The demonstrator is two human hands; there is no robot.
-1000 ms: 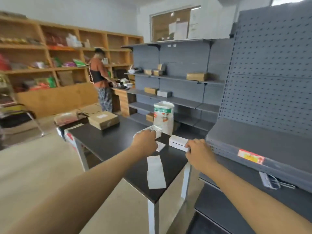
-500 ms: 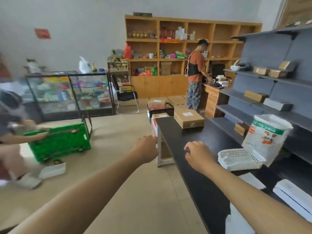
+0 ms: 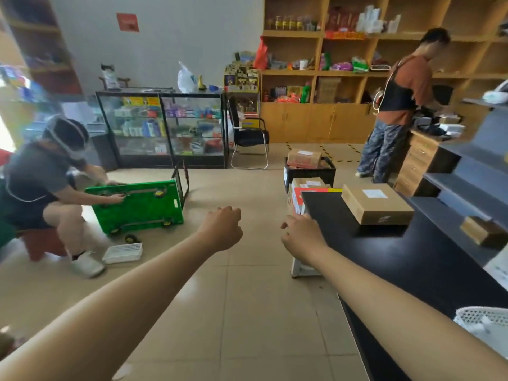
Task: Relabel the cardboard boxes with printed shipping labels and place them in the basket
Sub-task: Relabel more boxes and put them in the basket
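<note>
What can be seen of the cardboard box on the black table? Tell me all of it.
The cardboard box is flat, rectangular, plain brown and closed. A white printed label sits on its top, toward the far side, and a small dark mark shows on its near side face. It lies flat near the far end of the black table. Neither hand touches it.

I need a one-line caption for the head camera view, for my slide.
Both empty hands, left and right, reach toward a labelled cardboard box on the black table.

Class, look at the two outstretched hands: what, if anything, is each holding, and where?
Nothing: the left hand is loosely curled and empty; the right hand hangs empty too.
</note>
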